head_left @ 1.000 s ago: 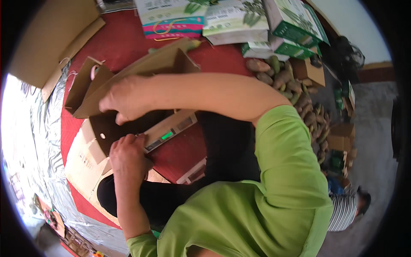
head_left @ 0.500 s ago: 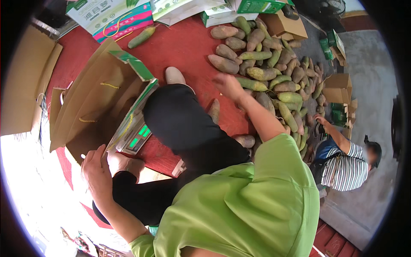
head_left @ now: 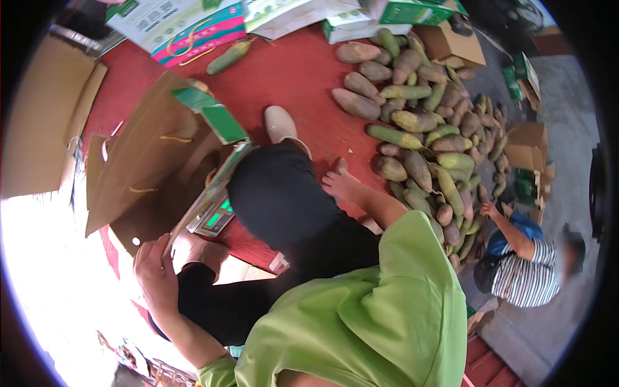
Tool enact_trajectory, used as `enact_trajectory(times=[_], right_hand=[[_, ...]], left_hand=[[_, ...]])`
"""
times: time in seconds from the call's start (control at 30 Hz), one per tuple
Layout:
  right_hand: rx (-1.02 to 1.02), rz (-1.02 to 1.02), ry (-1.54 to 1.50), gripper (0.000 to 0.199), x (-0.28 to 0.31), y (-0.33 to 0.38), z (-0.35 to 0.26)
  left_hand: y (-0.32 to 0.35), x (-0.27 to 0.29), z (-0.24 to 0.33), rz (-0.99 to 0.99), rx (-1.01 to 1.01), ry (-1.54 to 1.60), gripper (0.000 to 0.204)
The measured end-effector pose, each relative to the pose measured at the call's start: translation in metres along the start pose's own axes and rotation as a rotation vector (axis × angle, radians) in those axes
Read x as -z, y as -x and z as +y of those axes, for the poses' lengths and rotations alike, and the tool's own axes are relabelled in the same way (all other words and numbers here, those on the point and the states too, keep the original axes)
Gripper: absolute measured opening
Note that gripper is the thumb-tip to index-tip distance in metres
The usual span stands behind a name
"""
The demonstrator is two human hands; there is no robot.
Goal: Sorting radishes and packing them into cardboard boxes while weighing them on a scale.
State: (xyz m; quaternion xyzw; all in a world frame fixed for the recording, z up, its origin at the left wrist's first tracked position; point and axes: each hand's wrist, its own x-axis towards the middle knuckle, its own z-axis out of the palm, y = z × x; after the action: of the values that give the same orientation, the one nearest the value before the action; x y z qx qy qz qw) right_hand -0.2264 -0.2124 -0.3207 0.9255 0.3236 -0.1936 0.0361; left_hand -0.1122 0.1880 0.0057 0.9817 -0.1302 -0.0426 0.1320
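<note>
While apart, left hand (head_left: 155, 271) gripping cardboard box (head_left: 138, 161) edge; right hand (head_left: 342, 184) flat, seemingly empty, nearer tuber pile (head_left: 425, 135) rightward.

Tilted brown carton (head_left: 145, 161), flaps open

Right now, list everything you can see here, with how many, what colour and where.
root vegetables: a heap too many to count, brown and green, on the right of the red mat
lone vegetable: one, green, upper left of the mat
red mat: one, red, under the heap
brown carton: one, open, left of the knee
scale: one, green display lit, at the carton's edge
printed boxes: several, white, green and pink, along the top
flat cardboard: brown, far left
small cartons: a few, brown and green, far right
another person: one, striped shirt, crouching lower right
shoe: one, pale, centre
left hand: on the carton's flap
right hand: empty, on the mat by the heap
</note>
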Motion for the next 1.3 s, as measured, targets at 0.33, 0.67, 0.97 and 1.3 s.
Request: enact_trajectory(times=[0.33, 0.67, 0.97, 1.3], right_hand=[[-0.174, -0.155, -0.061, 0.038, -0.096, 0.008, 0.009], [-0.768, -0.194, -0.211, 0.057, 0.052, -0.03, 0.043], [-0.558, 0.882, -0.44, 0.066, 0.319, -0.008, 0.072], [0.365, 0.782, -0.542, 0.068, 0.491, -0.115, -0.052]], left_hand=[[-0.002, 0.002, -0.004, 0.018, 0.012, -0.036, 0.025], [0.011, 0.008, -0.011, 0.002, 0.025, -0.046, 0.023], [0.004, 0.002, -0.009, 0.04, -0.079, -0.043, 0.019], [0.012, 0.001, -0.018, -0.023, -0.038, -0.111, 0.023]])
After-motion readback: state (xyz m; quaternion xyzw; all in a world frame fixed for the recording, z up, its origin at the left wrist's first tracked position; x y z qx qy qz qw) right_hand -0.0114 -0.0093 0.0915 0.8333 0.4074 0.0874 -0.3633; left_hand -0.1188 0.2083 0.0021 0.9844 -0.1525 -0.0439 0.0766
